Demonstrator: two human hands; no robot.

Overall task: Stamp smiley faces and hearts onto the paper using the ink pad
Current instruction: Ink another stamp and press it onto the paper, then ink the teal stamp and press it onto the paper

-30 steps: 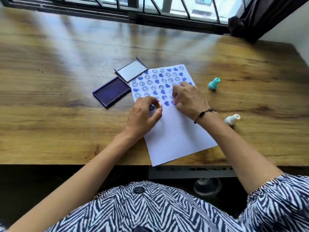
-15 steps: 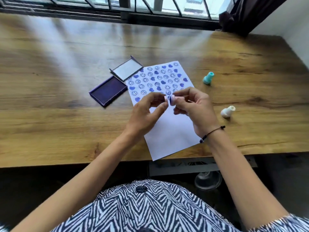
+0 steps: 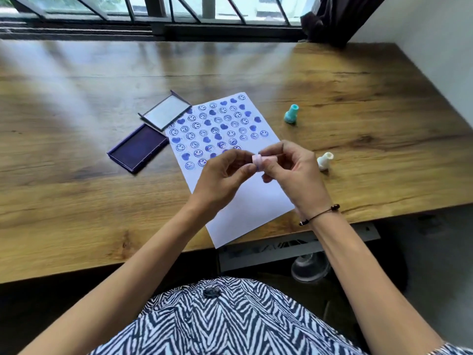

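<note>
While holding a small pink stamp (image 3: 258, 162) up in the air, just above the paper (image 3: 252, 201), not pressing yet. Clamped on the stamp from both sides: left hand (image 3: 225, 179) fingers (image 3: 245, 171) pinched on one end, right hand (image 3: 294, 172) fingers (image 3: 268, 163) pinched on the other. Looks like passing it across or turning it to check the face; cannot tell which.

Done so far: far half of the paper filled with blue smiley faces and hearts, row after row. Last row near the hands, partly hidden by them. Near half of the paper blank and white, so about half the job left, as a guess.

Ink pad (image 3: 139, 151) open on the counter (image 3: 76, 201), just left of the paper, close to its edge. Lid (image 3: 165, 112) off, lying just behind the pad, one corner over the paper's top edge. Teal stamp (image 3: 291, 114) tipped over on the counter, right of the paper. White stamp (image 3: 324, 160) also lying down, just right of the right hand. Both apart from the paper.

Likely next: dip in the ink pad, then press down on the blank part. Too blurry to tell if heart or smiley on the pink one.
</note>
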